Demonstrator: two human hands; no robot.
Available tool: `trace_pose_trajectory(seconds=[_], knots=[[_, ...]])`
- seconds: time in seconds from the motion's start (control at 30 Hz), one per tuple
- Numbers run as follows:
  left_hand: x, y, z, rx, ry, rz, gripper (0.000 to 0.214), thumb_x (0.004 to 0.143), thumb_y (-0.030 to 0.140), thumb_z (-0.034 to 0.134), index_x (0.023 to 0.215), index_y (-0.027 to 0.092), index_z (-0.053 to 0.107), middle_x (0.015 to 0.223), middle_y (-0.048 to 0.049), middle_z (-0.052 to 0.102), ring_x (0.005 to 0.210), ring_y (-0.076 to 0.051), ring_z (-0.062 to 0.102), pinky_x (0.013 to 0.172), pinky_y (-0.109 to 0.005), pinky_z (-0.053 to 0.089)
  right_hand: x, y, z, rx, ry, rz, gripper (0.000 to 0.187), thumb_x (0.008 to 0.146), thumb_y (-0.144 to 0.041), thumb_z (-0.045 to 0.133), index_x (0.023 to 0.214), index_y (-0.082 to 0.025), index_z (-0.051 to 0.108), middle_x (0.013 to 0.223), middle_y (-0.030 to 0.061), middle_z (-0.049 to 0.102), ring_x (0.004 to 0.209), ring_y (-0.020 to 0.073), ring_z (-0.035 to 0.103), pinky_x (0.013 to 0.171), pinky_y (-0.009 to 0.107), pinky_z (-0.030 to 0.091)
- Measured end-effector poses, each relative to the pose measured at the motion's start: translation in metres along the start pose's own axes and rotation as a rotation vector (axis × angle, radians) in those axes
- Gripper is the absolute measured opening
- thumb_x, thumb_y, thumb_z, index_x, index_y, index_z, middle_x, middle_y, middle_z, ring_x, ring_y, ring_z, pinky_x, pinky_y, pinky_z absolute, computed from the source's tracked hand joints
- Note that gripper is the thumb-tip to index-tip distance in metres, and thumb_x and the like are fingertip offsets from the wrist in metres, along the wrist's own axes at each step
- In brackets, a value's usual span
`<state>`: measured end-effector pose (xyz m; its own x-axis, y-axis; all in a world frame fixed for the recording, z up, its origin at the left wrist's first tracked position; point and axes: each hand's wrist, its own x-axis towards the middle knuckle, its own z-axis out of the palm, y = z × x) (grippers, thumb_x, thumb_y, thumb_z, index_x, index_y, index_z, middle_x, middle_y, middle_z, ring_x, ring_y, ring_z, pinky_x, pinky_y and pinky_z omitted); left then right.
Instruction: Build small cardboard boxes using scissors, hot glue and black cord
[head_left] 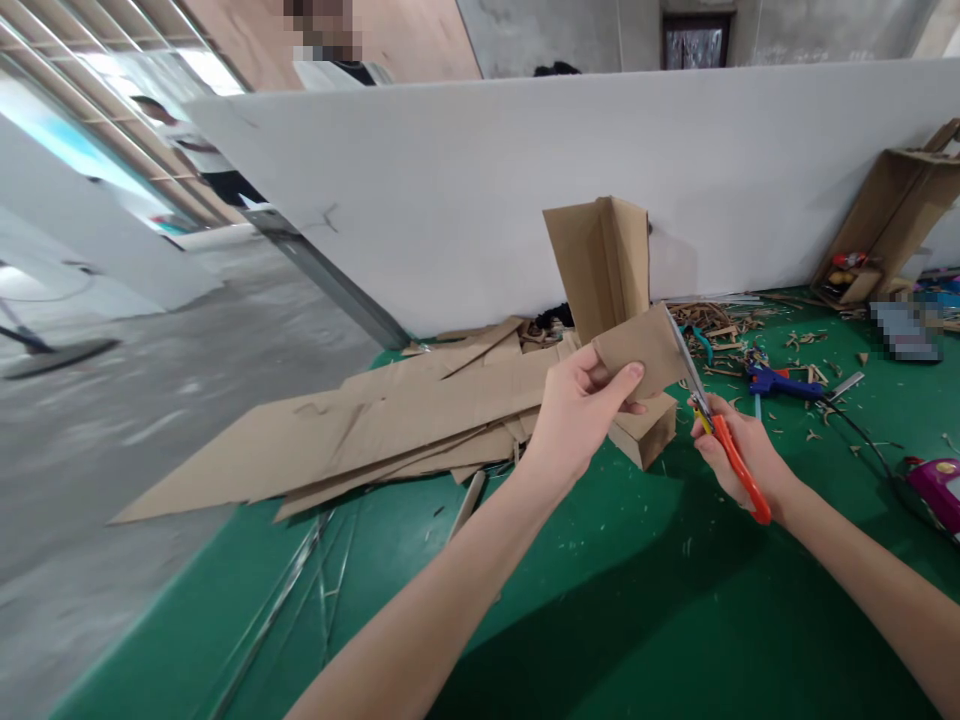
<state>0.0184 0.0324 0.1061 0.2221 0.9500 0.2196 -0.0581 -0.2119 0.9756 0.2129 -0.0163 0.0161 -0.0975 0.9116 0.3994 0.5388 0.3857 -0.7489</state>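
Note:
Between the thumb and fingers of my left hand point(581, 410) is a small flat piece of brown cardboard point(637, 345), held up above the table. My right hand point(739, 450) is wrapped round orange-handled scissors point(739, 470). Their blades lie along the right edge of the cardboard piece; whether they are cutting into it I cannot tell. Behind the piece stands a folded cardboard form point(600, 260), upright against the white partition. A cardboard block point(649, 430) rests on the table just under my hands.
Large cardboard sheets point(405, 420) lie stacked to the left, jutting past the table edge. A blue glue gun point(784, 382) and cardboard scraps point(716, 325) lie to the right. A purple tool point(937, 490) sits at the right edge. The white partition point(465, 190) closes off the back; people are beyond it.

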Motion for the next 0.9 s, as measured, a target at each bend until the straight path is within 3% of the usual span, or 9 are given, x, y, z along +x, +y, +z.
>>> trace_pose_trajectory(seconds=[0.13,0.23,0.4,0.6,0.73,0.9], knots=[[-0.0005,0.0002,0.0018,0.000,0.000,-0.011,0.029,0.080,0.032,0.072,0.104,0.016,0.070,0.098,-0.0086,0.078,0.079,-0.020,0.074,0.057,-0.024,0.059,-0.0013,-0.0001,-0.0019,0.059,-0.012,-0.045,0.060,0.088,-0.057,0.055,0.131,-0.017,0.048,0.099,0.0117,0.071,0.091,0.0278,0.070,0.078,0.040,0.056],[-0.0010,-0.0004,0.0038,0.001,-0.001,-0.026,0.033,0.079,0.031,0.072,0.108,0.016,0.070,0.099,-0.0083,0.077,0.084,-0.021,0.074,0.057,-0.024,0.060,-0.0020,-0.0017,-0.0028,0.079,-0.031,-0.004,0.063,0.088,-0.060,0.054,0.133,-0.017,0.046,0.101,0.0121,0.070,0.084,0.0266,0.070,0.070,0.038,0.057],[-0.0019,-0.0017,0.0062,-0.022,-0.007,-0.026,0.034,0.079,0.032,0.073,0.110,0.017,0.070,0.101,-0.0086,0.077,0.084,-0.021,0.074,0.058,-0.024,0.060,-0.0012,-0.0035,-0.0013,0.064,-0.027,0.035,0.050,0.096,-0.056,0.043,0.127,-0.018,0.049,0.085,0.0078,0.068,0.067,0.0202,0.063,0.060,0.033,0.052],[-0.0025,-0.0013,0.0066,-0.029,-0.017,-0.032,0.033,0.079,0.031,0.072,0.109,0.016,0.070,0.100,-0.0086,0.077,0.083,-0.021,0.074,0.058,-0.024,0.061,0.0004,-0.0056,-0.0014,0.037,-0.036,0.075,0.052,0.096,-0.061,0.041,0.125,-0.018,0.049,0.075,0.0052,0.064,0.057,0.0193,0.058,0.051,0.030,0.044],[-0.0026,-0.0002,0.0058,-0.031,-0.018,-0.044,0.032,0.079,0.031,0.073,0.107,0.016,0.070,0.100,-0.0086,0.077,0.081,-0.019,0.074,0.058,-0.024,0.060,0.0005,-0.0070,-0.0010,-0.007,-0.034,0.091,0.053,0.096,-0.061,0.040,0.124,-0.017,0.049,0.065,0.0021,0.060,0.052,0.0190,0.056,0.049,0.029,0.041],[-0.0025,0.0009,0.0056,-0.025,-0.011,-0.039,0.031,0.078,0.030,0.073,0.106,0.016,0.070,0.101,-0.0087,0.077,0.082,-0.019,0.073,0.057,-0.024,0.060,-0.0008,-0.0055,0.0004,-0.051,-0.011,0.009,0.052,0.094,-0.060,0.042,0.120,-0.017,0.051,0.074,0.0060,0.065,0.056,0.0204,0.059,0.055,0.032,0.046]])
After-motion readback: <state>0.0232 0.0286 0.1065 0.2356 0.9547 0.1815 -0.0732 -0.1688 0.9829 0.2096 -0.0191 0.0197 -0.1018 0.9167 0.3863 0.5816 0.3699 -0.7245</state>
